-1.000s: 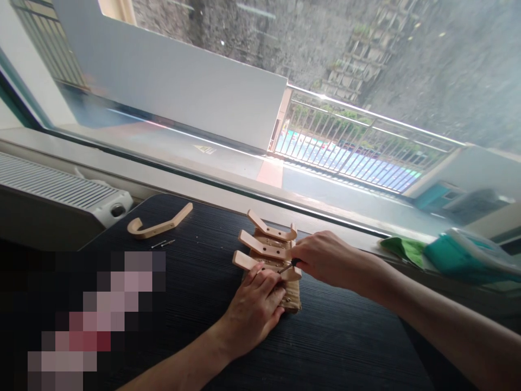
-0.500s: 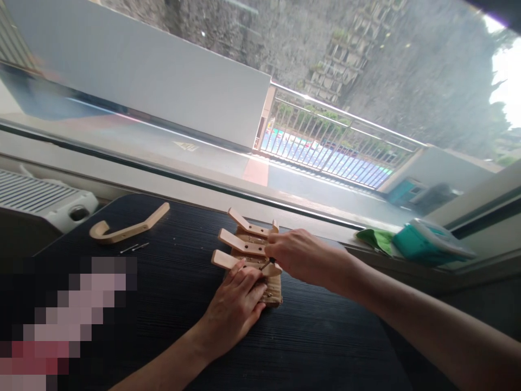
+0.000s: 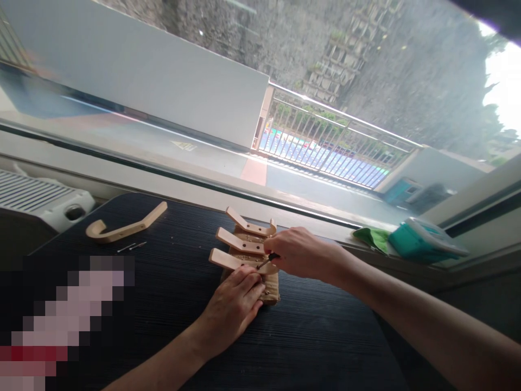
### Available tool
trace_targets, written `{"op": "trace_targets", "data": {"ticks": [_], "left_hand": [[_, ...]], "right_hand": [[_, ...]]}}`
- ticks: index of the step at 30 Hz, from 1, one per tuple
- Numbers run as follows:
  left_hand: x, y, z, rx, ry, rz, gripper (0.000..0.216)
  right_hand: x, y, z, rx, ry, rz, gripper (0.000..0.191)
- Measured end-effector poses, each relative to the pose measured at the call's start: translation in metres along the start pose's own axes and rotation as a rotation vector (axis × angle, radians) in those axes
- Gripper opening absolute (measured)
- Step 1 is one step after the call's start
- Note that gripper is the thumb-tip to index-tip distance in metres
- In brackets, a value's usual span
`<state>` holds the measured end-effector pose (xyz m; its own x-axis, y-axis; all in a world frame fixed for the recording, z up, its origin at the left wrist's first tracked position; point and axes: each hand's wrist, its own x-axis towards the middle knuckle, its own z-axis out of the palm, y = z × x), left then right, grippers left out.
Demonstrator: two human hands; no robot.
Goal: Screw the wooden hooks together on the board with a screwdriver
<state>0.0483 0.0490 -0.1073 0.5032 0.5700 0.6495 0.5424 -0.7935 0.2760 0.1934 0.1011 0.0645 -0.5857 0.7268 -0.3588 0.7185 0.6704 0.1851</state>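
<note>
On the dark table, a brown corrugated block (image 3: 271,293) carries three pale wooden hooks lying side by side, each with dark holes. My left hand (image 3: 238,298) is closed over the block and the nearest wooden hook (image 3: 223,259), its fingertips pressing down on both. My right hand (image 3: 299,251) grips a screwdriver (image 3: 265,262), whose dark handle is mostly hidden in the fist. The metal shaft slants down left to that nearest hook, close to my left fingertips. Behind it lie the middle hook (image 3: 232,239) and the far hook (image 3: 244,222).
A loose wooden hook (image 3: 122,232) lies at the table's far left, with thin metal pieces (image 3: 132,247) beside it. The window sill runs behind the table (image 3: 183,288). On the right sit a green cloth (image 3: 372,238) and a teal box (image 3: 423,239). A white slatted unit (image 3: 44,195) stands left.
My right hand has turned slightly around the screwdriver, baring more of its dark handle. My left hand keeps its hold on the hook and block. The whole view has shifted a little.
</note>
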Motion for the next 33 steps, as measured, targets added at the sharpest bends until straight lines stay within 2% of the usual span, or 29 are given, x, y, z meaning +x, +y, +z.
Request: {"op": "trace_targets", "data": {"ticks": [7,11,18,21,23,26,28,30,33], "left_hand": [[0.001,0.001,-0.004,-0.025,-0.019,-0.019,0.028],[0.001,0.0,-0.004,-0.025,-0.025,-0.014,0.027],[0.0,0.001,0.0,0.007,-0.012,0.003,0.028],[0.001,0.0,-0.006,-0.029,0.047,0.038,0.02],[0.004,-0.006,-0.014,-0.026,0.16,0.033,0.017],[0.008,-0.021,-0.029,0.048,0.372,-0.13,0.026],[0.01,-0.032,-0.034,-0.036,0.409,-0.298,0.028],[0.01,-0.038,-0.034,-0.262,0.38,-0.534,0.03],[0.01,-0.041,-0.028,-0.72,0.28,-0.878,0.038]], "right_hand": [[-0.002,-0.003,0.0,0.002,0.091,-0.088,0.02],[0.005,-0.002,-0.001,0.018,0.038,-0.099,0.018],[0.016,0.003,-0.003,0.042,-0.069,-0.024,0.021],[0.014,0.0,-0.005,0.033,-0.095,0.01,0.023],[0.01,-0.003,-0.007,0.007,-0.11,0.037,0.023],[0.004,-0.005,-0.008,-0.004,-0.098,0.044,0.023],[0.003,-0.004,-0.007,-0.004,-0.089,0.032,0.023],[0.005,-0.003,-0.007,-0.005,-0.105,0.019,0.025],[0.012,0.0,-0.005,0.015,-0.16,0.002,0.025]]}}
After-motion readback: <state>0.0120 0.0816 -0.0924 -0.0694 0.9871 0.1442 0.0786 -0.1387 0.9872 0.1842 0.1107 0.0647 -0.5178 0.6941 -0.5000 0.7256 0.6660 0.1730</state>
